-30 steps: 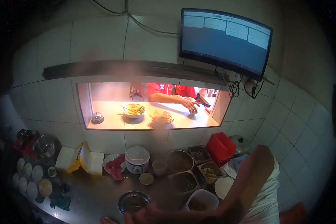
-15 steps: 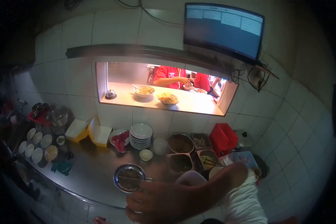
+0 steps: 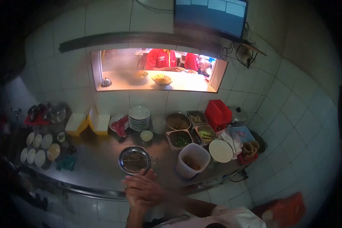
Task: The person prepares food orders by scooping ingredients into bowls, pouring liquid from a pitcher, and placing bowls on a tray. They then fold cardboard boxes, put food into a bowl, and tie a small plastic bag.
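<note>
My right hand [image 3: 146, 190] lies across my left hand [image 3: 132, 198] in front of the counter's front edge, palms touching. The right fingers are stretched out, pointing left. My left hand comes up from below, partly covered, with its visible fingers extended. Nothing shows between them. Just beyond is a round metal dish [image 3: 134, 159] with a metal utensil lying across it. To the right stands a white plastic tub [image 3: 193, 155] with brown food at its bottom. A small pale bowl [image 3: 146, 135] sits farther back.
Stacked white plates [image 3: 139, 117], food pans [image 3: 179, 139], a white plate [image 3: 220, 151] and a red bin [image 3: 218, 115] line the counter. Small bowls [image 3: 46, 141] stand left. Two filled bowls, one a noodle bowl [image 3: 162, 79], sit in the pass-through, with people in red beyond.
My right hand has drawn back from near the metal dish, and my left hand has risen from the bottom edge to meet it. The view has shifted, revealing the tub and white plate.
</note>
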{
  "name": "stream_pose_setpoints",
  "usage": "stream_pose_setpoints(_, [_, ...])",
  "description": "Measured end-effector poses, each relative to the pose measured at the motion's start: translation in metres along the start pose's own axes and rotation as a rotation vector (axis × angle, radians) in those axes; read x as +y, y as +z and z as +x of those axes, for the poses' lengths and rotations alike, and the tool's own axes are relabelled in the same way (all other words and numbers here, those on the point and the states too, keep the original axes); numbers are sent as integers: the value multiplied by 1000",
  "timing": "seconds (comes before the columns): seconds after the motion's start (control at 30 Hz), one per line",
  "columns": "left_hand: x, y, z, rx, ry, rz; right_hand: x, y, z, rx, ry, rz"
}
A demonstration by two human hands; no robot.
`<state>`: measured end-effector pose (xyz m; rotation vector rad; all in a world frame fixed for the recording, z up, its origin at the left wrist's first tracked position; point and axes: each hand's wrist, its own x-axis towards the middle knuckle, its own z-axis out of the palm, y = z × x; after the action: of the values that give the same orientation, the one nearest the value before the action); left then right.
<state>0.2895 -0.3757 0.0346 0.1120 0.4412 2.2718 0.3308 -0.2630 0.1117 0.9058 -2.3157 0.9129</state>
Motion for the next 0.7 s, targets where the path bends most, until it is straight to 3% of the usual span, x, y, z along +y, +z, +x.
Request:
stream_pose_setpoints(0.13, [60, 24, -34, -39, -14, 141, 18, 40, 9, 26, 146, -200])
stream_pose_setpoints(0.2, [93, 45, -52, -302, 102, 259, 25, 53, 26, 71, 378, -144])
stream_pose_setpoints(0.23, [104, 38, -54, -307, 82, 257, 35, 69, 27, 80, 394, -152])
stream_pose_setpoints(0.3, [127, 24, -58, -410, 365, 969, 54, 111, 34, 314, 600, 462])
stream_pose_setpoints(0.33, [134, 20, -57, -421, 352, 968, 42, 125, 46, 327, 607, 455])
stream_pose_setpoints(0.4, [143, 13, -54, -326, 379, 1114, 6, 149, 72, 470, 197, 976])
stream_pose_setpoints(0.43, [145, 9, -52, -276, 392, 1188, -7, 155, 80, 476, 144, 1062])
stream_pose_setpoints(0.5, [155, -1, -43, -185, 421, 1351, -15, 168, 93, 512, 285, 1001])
stream_pose_setpoints(0.57, [161, -11, -38, -175, 419, 1335, -8, 176, 103, 537, 433, 910])
stream_pose_setpoints(0.7, [163, -27, -19, -314, 403, 949, 26, 186, 121, 613, 580, 812])
